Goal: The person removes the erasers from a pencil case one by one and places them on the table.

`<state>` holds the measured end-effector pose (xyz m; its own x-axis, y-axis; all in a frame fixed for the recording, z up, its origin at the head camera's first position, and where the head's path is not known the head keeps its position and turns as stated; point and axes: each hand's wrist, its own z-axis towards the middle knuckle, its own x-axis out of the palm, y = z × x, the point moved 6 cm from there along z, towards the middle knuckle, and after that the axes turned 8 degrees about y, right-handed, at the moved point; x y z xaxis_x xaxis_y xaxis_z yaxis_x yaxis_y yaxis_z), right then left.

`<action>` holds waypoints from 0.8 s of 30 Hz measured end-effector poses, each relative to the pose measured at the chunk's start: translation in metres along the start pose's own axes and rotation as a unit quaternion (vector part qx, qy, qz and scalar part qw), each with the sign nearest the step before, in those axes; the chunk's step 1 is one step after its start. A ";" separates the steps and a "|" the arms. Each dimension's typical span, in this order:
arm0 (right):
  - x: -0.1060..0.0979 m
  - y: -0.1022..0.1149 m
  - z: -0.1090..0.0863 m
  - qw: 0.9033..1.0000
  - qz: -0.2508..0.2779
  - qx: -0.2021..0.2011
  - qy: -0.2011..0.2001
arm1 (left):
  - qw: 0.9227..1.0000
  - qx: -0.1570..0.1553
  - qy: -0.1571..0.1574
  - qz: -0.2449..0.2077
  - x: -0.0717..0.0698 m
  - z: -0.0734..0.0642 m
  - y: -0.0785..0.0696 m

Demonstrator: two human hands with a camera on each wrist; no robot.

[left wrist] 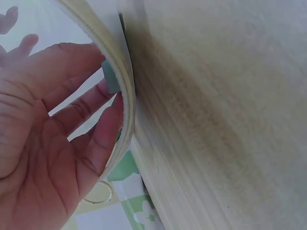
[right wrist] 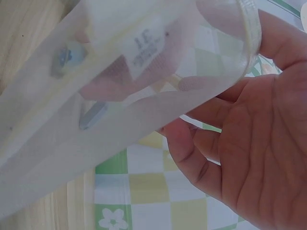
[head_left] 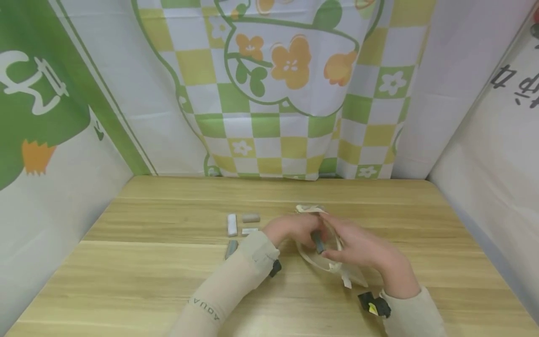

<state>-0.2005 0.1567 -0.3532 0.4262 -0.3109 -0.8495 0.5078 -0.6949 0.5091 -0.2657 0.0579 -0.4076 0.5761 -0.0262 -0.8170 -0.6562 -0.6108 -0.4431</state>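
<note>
My left hand (head_left: 296,229) reaches over the mouth of a translucent mesh bag (head_left: 311,256) and pinches a small grey-green block (head_left: 318,242). In the left wrist view the block (left wrist: 110,76) shows between the fingertips, partly behind the bag's cream rim (left wrist: 125,91). My right hand (head_left: 362,241) grips the bag's rim from the right and keeps its mouth spread. Through the mesh in the right wrist view, a grey block (right wrist: 93,115) and a rounded pale piece with a blue mark (right wrist: 71,55) are visible, along with a printed label (right wrist: 144,48).
Left of the bag, on the wooden table (head_left: 147,276), lie a white block (head_left: 232,225), a grey-brown block (head_left: 251,217), a smaller white block (head_left: 250,231) and a grey block (head_left: 231,249), close to my left sleeve. A checked cloth (head_left: 269,126) hangs along the back edge.
</note>
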 end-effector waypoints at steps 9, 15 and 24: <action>-0.001 0.002 0.000 1.000 -0.006 -0.005 -0.004 | 0.999 0.014 0.013 0.039 0.002 0.002 -0.005; 0.000 0.002 0.000 1.000 -0.002 -0.003 -0.003 | 0.999 0.027 0.009 0.046 0.004 0.001 -0.008; -0.001 0.001 0.000 1.000 0.003 0.000 -0.004 | 0.999 0.037 0.010 0.033 0.006 0.002 -0.010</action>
<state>-0.2003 0.1569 -0.3516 0.4232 -0.3195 -0.8478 0.5053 -0.6935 0.5136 -0.2565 0.0650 -0.4092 0.5396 -0.0813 -0.8380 -0.7268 -0.5474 -0.4149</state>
